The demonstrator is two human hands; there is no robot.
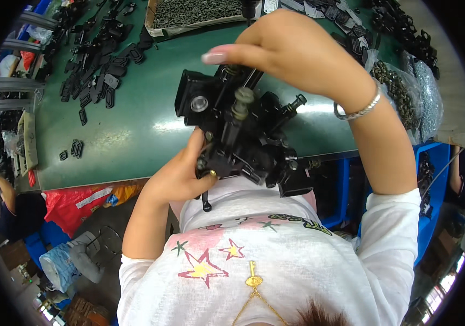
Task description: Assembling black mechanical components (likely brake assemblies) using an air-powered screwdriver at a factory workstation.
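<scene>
A bulky black metal assembly with several bolts (232, 127) is held up over the near edge of the green table. My left hand (181, 176) grips its lower left side, the fingers partly hidden behind the metal. A short black lever with a rounded end (206, 204) sticks out below that hand. My right hand (284, 51) is arched above the far end of the assembly, its thumb pointing left over the top. Its other fingers bend down out of sight, so what they touch is hidden. Just beyond it hangs a dark tool tip (250, 10).
A shallow box of small dark screws (197, 15) stands at the back of the green table (129, 157). Loose black metal parts (102, 70) lie scattered at left, with more at the far right. Bags of small fasteners (400, 89) are at right, above a blue crate (430, 201).
</scene>
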